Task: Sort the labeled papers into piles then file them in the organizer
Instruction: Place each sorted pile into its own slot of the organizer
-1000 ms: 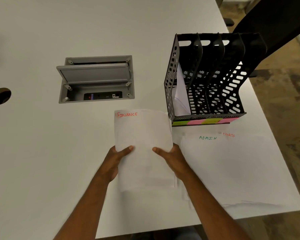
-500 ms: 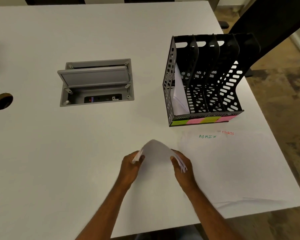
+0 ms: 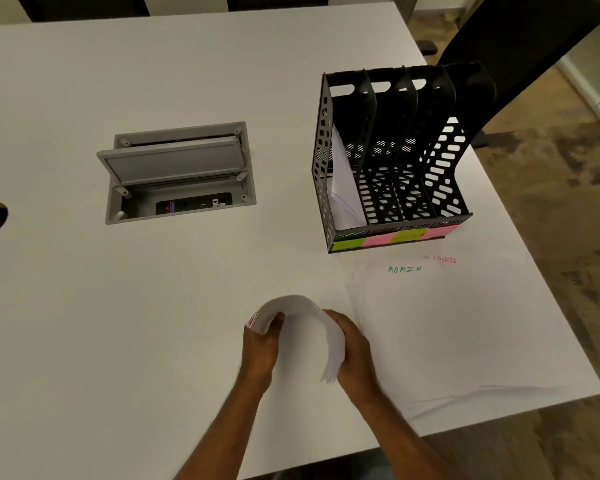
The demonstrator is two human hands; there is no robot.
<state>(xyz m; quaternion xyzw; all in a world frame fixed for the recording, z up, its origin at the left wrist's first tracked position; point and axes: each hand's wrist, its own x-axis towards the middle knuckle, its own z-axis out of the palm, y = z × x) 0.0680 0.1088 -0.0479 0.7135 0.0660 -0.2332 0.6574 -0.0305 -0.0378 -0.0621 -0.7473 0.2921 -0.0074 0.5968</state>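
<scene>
Near the table's (image 3: 153, 341) front edge, the left hand (image 3: 258, 355) and right hand (image 3: 355, 355) each grasp one end of a thin stack of white papers (image 3: 305, 327), bowed upward into a smooth arch. To the far right stands the black perforated plastic organizer (image 3: 388, 161); its leftmost slot holds curled sheets, and green and pink notes line its base. Flat paper piles (image 3: 447, 323) marked ADMIN lie just right of the hands, reaching the table's right edge.

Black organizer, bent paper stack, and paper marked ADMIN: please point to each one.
black organizer (image 3: 323, 161), head view, perforated left wall
bent paper stack (image 3: 298, 306), head view, top of arch
ADMIN paper (image 3: 430, 323), head view, blank middle
</scene>
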